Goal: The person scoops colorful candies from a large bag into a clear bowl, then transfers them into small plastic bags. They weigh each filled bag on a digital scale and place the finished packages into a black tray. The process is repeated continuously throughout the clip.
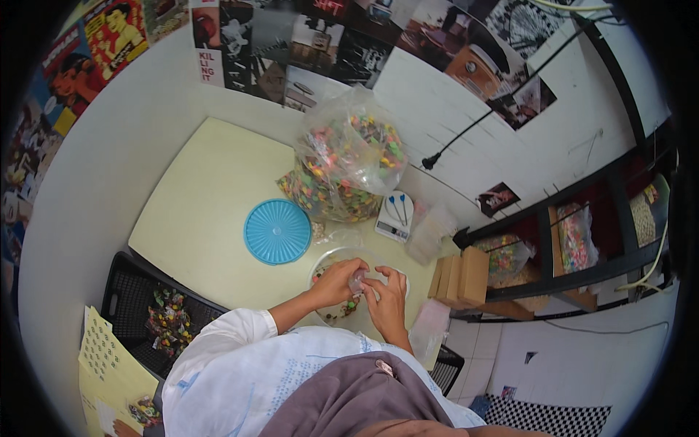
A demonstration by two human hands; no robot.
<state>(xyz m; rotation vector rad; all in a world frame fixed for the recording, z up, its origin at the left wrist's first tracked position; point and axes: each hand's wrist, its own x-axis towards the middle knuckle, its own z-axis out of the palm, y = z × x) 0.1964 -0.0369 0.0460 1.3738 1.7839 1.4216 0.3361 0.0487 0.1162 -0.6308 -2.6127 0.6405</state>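
Observation:
Over a round whitish bowl (339,252) on the table, my left hand (336,284) is closed around a small clear plastic bag (357,280). My right hand (387,300) is bent toward the same bag, its thumb and fingertips at the edge. Whether those fingertips grip the plastic is hard to make out. Small colourful candies (351,306) show in the bowl between my wrists. Part of the bowl is hidden under my hands.
Behind the bowl stand a blue ribbed lid (277,231), a large clear bag of colourful candies (342,160) and a white scale (394,217) with two blue-ended utensils. A black crate (131,291) with filled packets is at left. Brown boxes (473,277) and a black shelf are at right.

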